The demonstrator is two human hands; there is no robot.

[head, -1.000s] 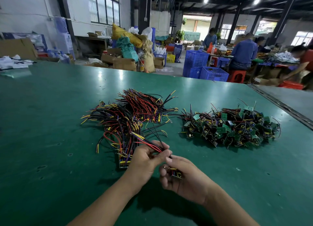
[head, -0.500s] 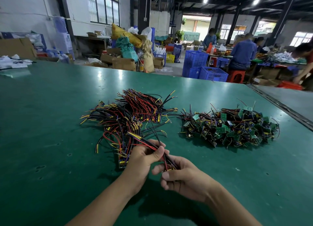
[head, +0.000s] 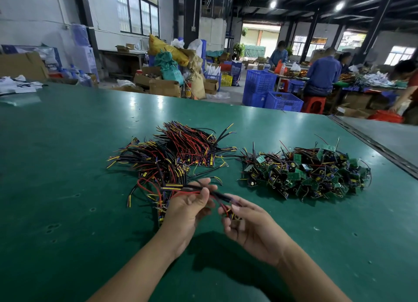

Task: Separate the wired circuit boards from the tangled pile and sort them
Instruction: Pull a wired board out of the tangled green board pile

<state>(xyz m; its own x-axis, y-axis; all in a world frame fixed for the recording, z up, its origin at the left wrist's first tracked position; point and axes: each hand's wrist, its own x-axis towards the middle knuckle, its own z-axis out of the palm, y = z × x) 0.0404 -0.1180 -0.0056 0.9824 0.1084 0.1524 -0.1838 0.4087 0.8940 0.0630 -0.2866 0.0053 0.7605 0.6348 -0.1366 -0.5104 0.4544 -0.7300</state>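
Note:
A tangled pile of green circuit boards with wires [head: 312, 172] lies on the right of the green table [head: 67, 166]. Left of it spread sorted boards with straightened red, black and yellow wires [head: 176, 157]. Between my hands I hold one wired circuit board [head: 234, 215]. My right hand [head: 251, 227] grips the small board end in its curled fingers. My left hand [head: 187, 209] pinches the board's black and red wires [head: 192, 188] between thumb and fingers. The wires stretch leftward over the sorted heap.
A seam [head: 373, 143] runs along the table's right side. Beyond the far edge stand cardboard boxes [head: 162, 84], blue crates [head: 271, 95] and a red stool [head: 314, 103]. People work at benches at the back right.
My hands have drawn slightly apart. The left hand slid along the wires, pulling them out straight from the board in my right hand.

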